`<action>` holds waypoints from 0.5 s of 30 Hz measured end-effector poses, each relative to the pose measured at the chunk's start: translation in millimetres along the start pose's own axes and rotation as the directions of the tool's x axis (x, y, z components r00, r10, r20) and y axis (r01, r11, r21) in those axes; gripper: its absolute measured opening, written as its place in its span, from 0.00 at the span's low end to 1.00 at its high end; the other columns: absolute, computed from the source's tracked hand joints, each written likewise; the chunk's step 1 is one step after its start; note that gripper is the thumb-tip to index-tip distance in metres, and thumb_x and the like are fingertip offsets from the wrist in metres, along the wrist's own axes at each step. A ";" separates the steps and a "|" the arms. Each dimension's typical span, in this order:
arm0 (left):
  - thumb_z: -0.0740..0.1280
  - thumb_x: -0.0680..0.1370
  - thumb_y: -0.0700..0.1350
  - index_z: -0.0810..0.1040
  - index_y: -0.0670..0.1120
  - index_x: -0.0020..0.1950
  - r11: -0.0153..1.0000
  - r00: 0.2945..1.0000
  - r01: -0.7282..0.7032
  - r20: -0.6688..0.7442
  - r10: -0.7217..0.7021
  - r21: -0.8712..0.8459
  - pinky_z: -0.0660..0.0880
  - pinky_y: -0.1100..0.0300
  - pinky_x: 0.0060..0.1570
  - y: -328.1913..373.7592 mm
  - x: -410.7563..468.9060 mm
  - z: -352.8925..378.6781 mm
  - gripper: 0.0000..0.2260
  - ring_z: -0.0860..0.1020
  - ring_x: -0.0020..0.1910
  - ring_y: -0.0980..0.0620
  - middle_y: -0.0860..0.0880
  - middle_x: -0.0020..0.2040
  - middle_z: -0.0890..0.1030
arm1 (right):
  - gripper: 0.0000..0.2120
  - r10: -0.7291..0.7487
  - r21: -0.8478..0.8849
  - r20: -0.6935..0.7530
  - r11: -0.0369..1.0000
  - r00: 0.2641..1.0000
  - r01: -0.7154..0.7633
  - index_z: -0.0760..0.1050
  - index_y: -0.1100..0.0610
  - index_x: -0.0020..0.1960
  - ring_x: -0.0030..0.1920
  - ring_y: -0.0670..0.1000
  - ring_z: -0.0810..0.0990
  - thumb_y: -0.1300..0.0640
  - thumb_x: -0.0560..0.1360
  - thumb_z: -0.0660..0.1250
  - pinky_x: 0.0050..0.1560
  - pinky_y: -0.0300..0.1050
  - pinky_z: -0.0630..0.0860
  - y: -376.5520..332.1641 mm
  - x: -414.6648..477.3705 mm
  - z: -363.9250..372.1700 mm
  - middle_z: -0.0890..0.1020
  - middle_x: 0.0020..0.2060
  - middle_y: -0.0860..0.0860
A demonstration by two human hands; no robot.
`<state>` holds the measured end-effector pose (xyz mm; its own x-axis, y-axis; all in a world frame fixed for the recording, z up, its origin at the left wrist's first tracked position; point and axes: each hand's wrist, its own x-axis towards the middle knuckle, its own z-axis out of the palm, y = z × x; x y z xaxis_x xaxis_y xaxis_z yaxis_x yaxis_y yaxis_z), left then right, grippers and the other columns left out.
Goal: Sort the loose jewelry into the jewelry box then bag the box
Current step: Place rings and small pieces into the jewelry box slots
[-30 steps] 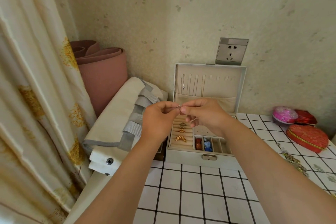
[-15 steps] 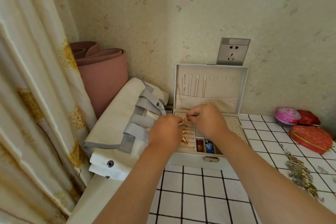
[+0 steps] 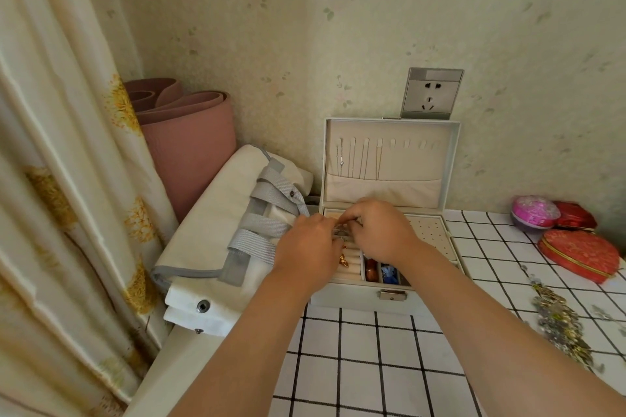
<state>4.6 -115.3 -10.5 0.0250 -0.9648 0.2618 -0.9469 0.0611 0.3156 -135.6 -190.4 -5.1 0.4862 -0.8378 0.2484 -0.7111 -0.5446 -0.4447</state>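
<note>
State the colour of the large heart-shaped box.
The heart-shaped box is red with a gold seam; head view.

The left hand (image 3: 306, 247) and the right hand (image 3: 379, 234) meet over the ring rolls (image 3: 354, 256) of the box (image 3: 352, 296) and hide most of them. Between the fingertips they pinch a silvery thing (image 3: 342, 234), blurred and too small to name. In the lid, the chains (image 3: 359, 159) are too thin to tell apart. At the lower right the jewelry pile (image 3: 559, 318) is a blur. The curtain (image 3: 67, 179) is cut by the left edge and hides part of the mat (image 3: 193, 152).
</note>
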 end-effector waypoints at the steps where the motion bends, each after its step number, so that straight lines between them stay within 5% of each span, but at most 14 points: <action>1: 0.59 0.82 0.53 0.72 0.50 0.69 1.000 1.000 -0.009 0.012 0.009 0.008 0.72 0.52 0.59 0.1 -0.6 0.6 0.17 0.70 0.61 0.49 0.51 0.62 0.76 | 0.13 0.014 0.027 -0.014 1.000 1.000 -0.013 0.84 0.49 0.54 0.51 0.47 0.79 0.60 0.78 0.64 0.49 0.42 0.75 -0.2 -0.2 -1.6 0.81 0.51 0.45; 6: 0.58 0.81 0.53 0.72 0.51 0.70 1.000 0.998 -0.011 0.062 0.010 0.002 0.71 0.51 0.61 -0.9 -0.7 1.8 0.17 0.67 0.62 0.50 0.51 0.64 0.74 | 0.02 0.016 0.029 0.034 0.999 0.999 -0.017 0.84 0.46 0.45 0.44 0.44 0.80 0.52 0.74 0.73 0.46 0.44 0.78 -1.8 -0.8 -9.4 0.81 0.43 0.42; 11: 0.60 0.81 0.51 0.72 0.50 0.70 0.999 0.997 0.004 0.071 -0.001 -0.040 0.70 0.51 0.62 -0.5 0.4 -0.3 0.18 0.67 0.63 0.50 0.51 0.64 0.74 | 0.04 0.015 -0.025 0.050 1.000 0.999 -0.014 0.85 0.47 0.48 0.44 0.45 0.81 0.53 0.75 0.72 0.47 0.48 0.80 -1.1 1.3 -5.2 0.84 0.44 0.44; 15: 0.59 0.81 0.55 0.66 0.51 0.74 1.000 0.997 -0.005 0.072 0.006 -0.016 0.69 0.51 0.63 1.2 -0.6 -0.8 0.22 0.66 0.65 0.49 0.51 0.66 0.73 | 0.06 0.076 0.160 0.001 0.984 0.997 -0.076 0.84 0.50 0.43 0.43 0.45 0.82 0.57 0.77 0.70 0.50 0.48 0.80 2.5 7.6 -8.4 0.84 0.40 0.45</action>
<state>3.7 -114.5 -9.5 -0.0039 -0.9804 0.1969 -0.9418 0.0698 0.3288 -137.9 -198.4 2.9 0.4309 -0.8769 0.2129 -0.6552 -0.4663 -0.5943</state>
